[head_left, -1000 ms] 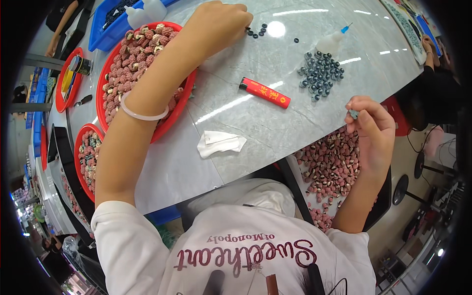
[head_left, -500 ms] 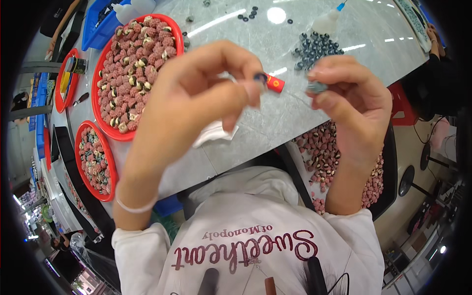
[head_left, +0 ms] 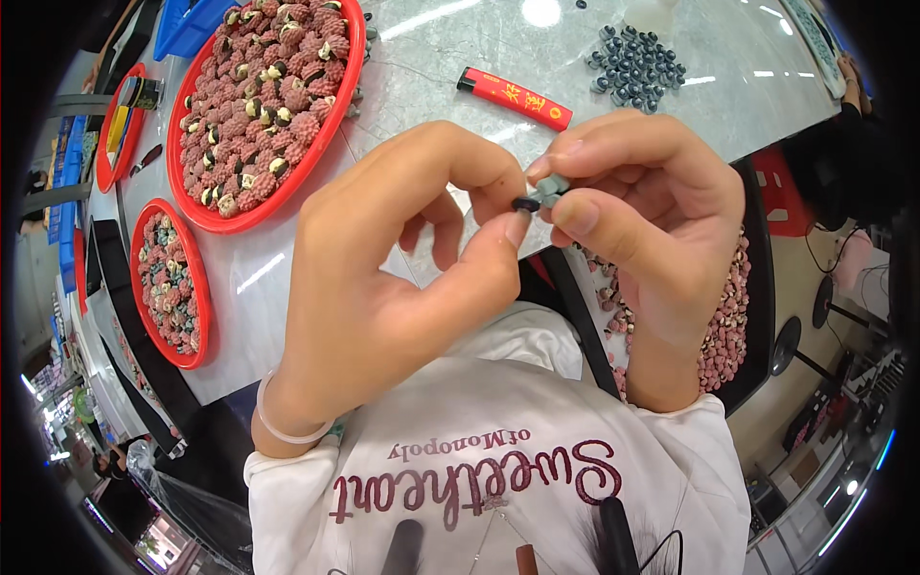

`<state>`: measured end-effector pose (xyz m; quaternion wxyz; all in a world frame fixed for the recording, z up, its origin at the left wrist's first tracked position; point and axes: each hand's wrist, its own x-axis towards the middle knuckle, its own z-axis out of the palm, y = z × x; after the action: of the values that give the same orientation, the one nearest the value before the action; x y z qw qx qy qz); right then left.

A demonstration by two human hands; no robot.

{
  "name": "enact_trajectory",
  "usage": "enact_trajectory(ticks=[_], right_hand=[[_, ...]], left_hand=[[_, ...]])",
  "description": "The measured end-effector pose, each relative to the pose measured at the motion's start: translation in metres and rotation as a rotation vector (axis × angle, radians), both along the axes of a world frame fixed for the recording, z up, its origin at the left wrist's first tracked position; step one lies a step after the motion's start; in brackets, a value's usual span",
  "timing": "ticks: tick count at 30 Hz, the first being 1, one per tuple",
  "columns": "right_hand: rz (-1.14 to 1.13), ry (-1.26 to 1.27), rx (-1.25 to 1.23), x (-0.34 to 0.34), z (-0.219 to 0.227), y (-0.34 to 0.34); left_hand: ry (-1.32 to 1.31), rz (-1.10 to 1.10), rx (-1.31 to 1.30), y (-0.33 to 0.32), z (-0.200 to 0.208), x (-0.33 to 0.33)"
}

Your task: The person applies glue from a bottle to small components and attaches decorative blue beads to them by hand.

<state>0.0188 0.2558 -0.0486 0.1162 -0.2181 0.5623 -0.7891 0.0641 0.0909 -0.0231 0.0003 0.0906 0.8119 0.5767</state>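
Observation:
My left hand (head_left: 383,249) is closed in a pinch, thumb and forefinger on a small black ring-shaped piece (head_left: 525,204). Opposite it, the fingertips of my right hand (head_left: 666,216) pinch a small grey-green moulded piece (head_left: 550,186). The two pieces meet or nearly meet between my hands; whether they are joined I cannot tell. Beyond my fingers a red stick-shaped lighter (head_left: 515,98) with a black end lies on the grey table. A cluster of small dark blue-grey beads (head_left: 636,72) is spread farther back on the right.
On the left stands a large red tray (head_left: 226,224) heaped with pink knobbly pieces, and nearer me a smaller red tray (head_left: 203,321) of mixed pieces. More pink pieces (head_left: 725,340) fill a dark-edged tray below the table at right. A blue bin (head_left: 187,29) is at the back left.
My hands have come together, bringing the black ring and the grey-green piece close to each other. The view has shifted, so the lighter now shows whole.

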Motion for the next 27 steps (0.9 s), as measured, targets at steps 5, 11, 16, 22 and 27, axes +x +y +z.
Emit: enact_trajectory(ticks=[5, 11, 16, 22, 27], right_hand=[[-0.002, -0.155, 0.007, 0.010, 0.000, -0.004], [-0.108, 0.004, 0.010, 0.018, -0.007, -0.012], [-0.192, 0.118, 0.030, 0.021, -0.012, -0.013], [-0.274, 0.347, 0.084, 0.023, -0.020, -0.019], [-0.125, 0.020, -0.104, 0.024, -0.020, -0.021]], left_hand=[[0.246, 0.182, -0.338, 0.008, -0.001, 0.010], [0.311, 0.309, -0.353, 0.013, -0.009, 0.014], [0.108, 0.289, 0.022, 0.014, -0.010, 0.020], [0.089, 0.254, 0.344, 0.010, -0.025, 0.019], [0.303, 0.167, 0.281, 0.000, -0.041, 0.012]])
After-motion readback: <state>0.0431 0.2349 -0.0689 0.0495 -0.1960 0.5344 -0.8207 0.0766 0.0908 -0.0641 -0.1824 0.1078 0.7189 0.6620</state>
